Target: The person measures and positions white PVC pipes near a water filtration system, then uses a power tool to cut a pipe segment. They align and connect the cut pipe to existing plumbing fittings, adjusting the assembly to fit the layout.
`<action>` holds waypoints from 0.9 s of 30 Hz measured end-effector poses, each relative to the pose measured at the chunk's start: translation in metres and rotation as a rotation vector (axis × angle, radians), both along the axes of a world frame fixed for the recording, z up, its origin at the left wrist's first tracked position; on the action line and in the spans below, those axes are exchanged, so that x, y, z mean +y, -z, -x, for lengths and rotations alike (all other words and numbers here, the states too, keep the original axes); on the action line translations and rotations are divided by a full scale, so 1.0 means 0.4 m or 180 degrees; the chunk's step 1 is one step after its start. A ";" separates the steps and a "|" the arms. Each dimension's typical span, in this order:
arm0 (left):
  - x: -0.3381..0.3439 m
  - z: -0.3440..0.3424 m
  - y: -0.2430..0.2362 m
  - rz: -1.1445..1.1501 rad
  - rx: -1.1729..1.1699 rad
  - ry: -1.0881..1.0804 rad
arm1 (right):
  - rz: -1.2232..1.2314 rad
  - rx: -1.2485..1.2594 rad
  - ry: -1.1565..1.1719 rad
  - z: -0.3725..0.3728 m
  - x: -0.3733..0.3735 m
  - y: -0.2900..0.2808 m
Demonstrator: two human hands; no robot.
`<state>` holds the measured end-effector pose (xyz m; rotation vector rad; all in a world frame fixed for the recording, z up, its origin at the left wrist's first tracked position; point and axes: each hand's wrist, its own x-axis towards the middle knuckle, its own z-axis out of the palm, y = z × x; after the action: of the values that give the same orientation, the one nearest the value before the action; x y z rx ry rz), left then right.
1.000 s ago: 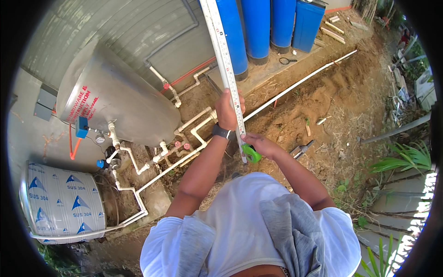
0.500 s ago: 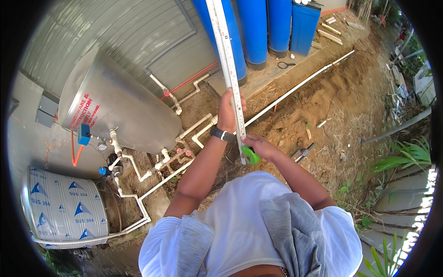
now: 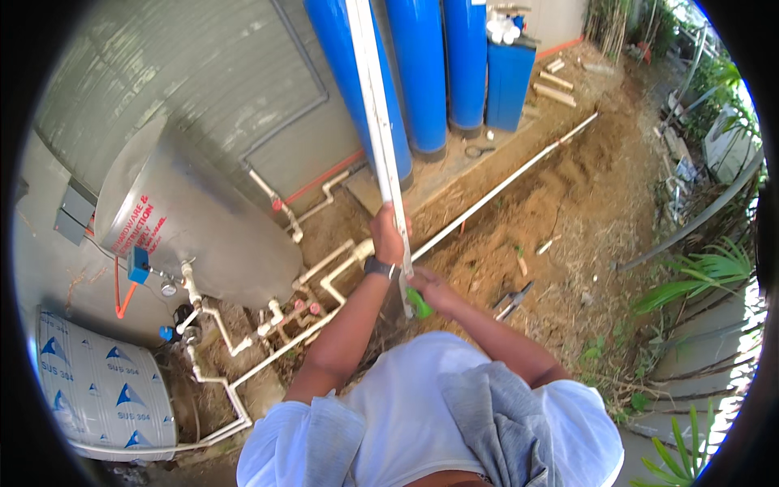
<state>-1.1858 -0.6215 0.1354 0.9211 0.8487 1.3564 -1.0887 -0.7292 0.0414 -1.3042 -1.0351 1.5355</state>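
Note:
A long white pipe (image 3: 369,89) rises away from me, and my left hand (image 3: 389,234) is wrapped round it near its lower end. Along the pipe lies the pale blade (image 3: 400,221) of a tape measure, passing by my left hand. My right hand (image 3: 432,293) is closed round the green case of the tape measure (image 3: 419,303), close to the pipe's near end. Its fingers are partly hidden behind the case and pipe. A dark watch (image 3: 378,266) is on my left wrist.
A steel tank (image 3: 219,219) and white plumbing (image 3: 280,353) stand at left, above a wrapped tank (image 3: 109,385). Tall blue cylinders (image 3: 418,77) stand at the far side. Another white pipe (image 3: 503,185) runs along the dirt trench. Pliers-like tool (image 3: 513,300) lies on soil at right.
The view has shifted, so the surroundings sit further left and mostly lower. Both hands and the pipe appear lower and slightly left. Each hand keeps its hold.

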 end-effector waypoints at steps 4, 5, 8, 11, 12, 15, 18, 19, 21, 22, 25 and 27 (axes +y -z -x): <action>0.010 0.083 0.149 -0.0104 0.0872 -0.0591 | -0.0442 -0.0383 0.0191 -0.018 -0.048 -0.045; 0.006 0.093 0.178 -0.0106 0.1052 -0.0629 | -0.0584 -0.0580 0.0206 -0.046 -0.053 -0.003; -0.014 0.173 0.307 -0.0066 0.0944 -0.0785 | -0.0791 -0.0557 0.0365 -0.094 -0.089 0.024; -0.108 0.235 0.334 0.0042 0.1161 -0.0570 | -0.0740 -0.0339 0.0560 -0.183 -0.121 0.122; -0.149 0.245 0.335 0.0138 0.1227 -0.0649 | -0.0653 -0.0291 0.0668 -0.216 -0.129 0.146; -0.266 0.355 0.474 0.0419 0.1229 -0.0965 | -0.0518 -0.0049 0.0860 -0.267 -0.176 0.153; -0.422 0.420 0.519 0.0798 0.1230 -0.1119 | -0.0486 -0.0716 0.0854 -0.336 -0.249 0.122; -0.461 0.434 0.542 0.0794 0.1345 -0.1188 | -0.0332 -0.0991 0.1008 -0.372 -0.265 0.206; -0.546 0.465 0.566 0.0822 0.1463 -0.1279 | 0.0123 -0.2277 0.0919 -0.430 -0.316 0.289; -0.582 0.469 0.553 0.0823 0.1440 -0.1312 | 0.0356 -0.2565 0.0669 -0.466 -0.339 0.356; -0.641 0.469 0.529 0.1157 0.1345 -0.1446 | 0.1630 -0.2810 -0.0441 -0.539 -0.415 0.547; -0.686 0.484 0.514 0.1126 0.1581 -0.1467 | 0.2524 -0.1929 -0.0472 -0.526 -0.482 0.599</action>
<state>-1.3795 -0.8958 -0.0701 0.8181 1.7063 1.3094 -0.8782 -0.9220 -0.1980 -2.3930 -0.9032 1.7902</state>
